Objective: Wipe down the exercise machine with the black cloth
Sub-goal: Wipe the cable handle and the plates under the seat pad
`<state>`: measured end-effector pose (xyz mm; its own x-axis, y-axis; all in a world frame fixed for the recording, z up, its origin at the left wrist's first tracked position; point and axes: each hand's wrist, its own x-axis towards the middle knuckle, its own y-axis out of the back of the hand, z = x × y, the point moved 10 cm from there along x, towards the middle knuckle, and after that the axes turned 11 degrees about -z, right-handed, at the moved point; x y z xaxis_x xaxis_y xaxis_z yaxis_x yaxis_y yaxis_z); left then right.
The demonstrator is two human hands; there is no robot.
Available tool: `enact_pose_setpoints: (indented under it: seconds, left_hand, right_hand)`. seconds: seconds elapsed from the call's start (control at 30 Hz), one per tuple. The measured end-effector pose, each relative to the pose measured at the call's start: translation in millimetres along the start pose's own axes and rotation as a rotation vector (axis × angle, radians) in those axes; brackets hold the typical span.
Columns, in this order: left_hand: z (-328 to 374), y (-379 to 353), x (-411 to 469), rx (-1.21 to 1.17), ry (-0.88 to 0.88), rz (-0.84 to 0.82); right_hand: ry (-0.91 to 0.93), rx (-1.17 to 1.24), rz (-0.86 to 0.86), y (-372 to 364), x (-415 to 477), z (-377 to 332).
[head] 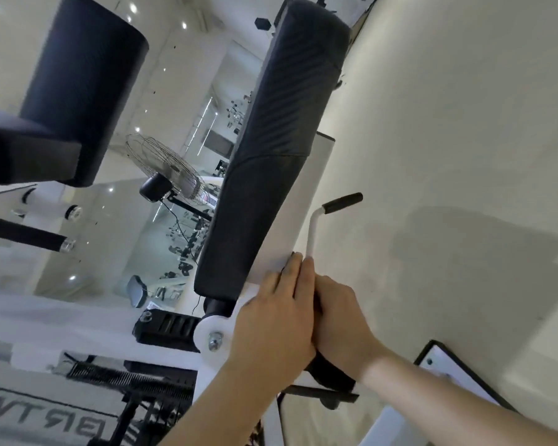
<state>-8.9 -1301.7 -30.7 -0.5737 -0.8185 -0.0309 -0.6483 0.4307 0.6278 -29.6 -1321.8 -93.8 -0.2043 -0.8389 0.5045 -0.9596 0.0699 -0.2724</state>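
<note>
Black cloth (285, 269): I can find only a dark sliver, under the fingertips of the left hand (271, 320), against the white frame plate (292, 226) of the exercise machine (268, 188). I judge that sliver to be the cloth, but most of it is hidden and I cannot confirm it.

Left hand: fingers straight and together, laid flat on the plate, pressing rather than gripping.

Right hand (342, 320): touching the left, back of the hand toward me, fingers out of sight behind the left hand. I cannot tell whether it grips anything. The white lever (313, 230) with its black grip (343, 199) runs down into the spot where the two hands meet.

Step in hand, in my judgement: wiping the lower end of the frame plate behind the long dark pad (287, 91), near the pivot bolt (215, 338).

Next move calls for: keeping flat pressure on the cloth and drawing it up the plate along the pad's edge, then working round the lever's stem and grip, which the flat hand cannot cover without wrapping.

Surroundings: a second dark pad (84, 75) at upper left, a fan (168, 175) beyond the machine, a pale wall (448, 123) to the right.
</note>
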Motion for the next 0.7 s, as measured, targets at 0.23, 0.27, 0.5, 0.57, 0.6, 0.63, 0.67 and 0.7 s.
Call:
enact_pose_setpoints:
  seconds: [0.23, 0.27, 0.5, 0.57, 0.6, 0.63, 0.67, 0.7]
  left_hand:
    - [-24, 32, -3, -0.054, 0.024, 0.219]
    - [-26, 33, -1, -0.07, 0.034, 0.208]
    - [-50, 17, -14, -0.005, 0.127, 0.175]
    - [-51, 16, -8, -0.025, 0.142, 0.183]
    - [-51, 15, -7, -0.035, 0.146, 0.181]
    - [-51, 13, -6, -0.041, 0.148, 0.176]
    - [-51, 12, -5, -0.042, 0.152, 0.168]
    - [-49, 11, -5, -0.044, 0.154, 0.158]
  right_hand:
    - [-0.012, 0.414, 0.288, 50, 20, -6]
    - [0.027, 0.295, 0.295, 53, 22, -12]
    - [0.107, -0.623, -0.091, 11, 8, 6]
    - [0.083, -0.358, -0.067, 21, 17, 11]
    - [0.028, -0.155, -0.037, 28, 23, 17]
    - [-0.066, 0.087, 0.035, 38, 31, 28]
    - [-0.181, 0.365, 0.115, 46, 37, 40]
    - [-0.273, 0.607, 0.207, 55, 43, 48]
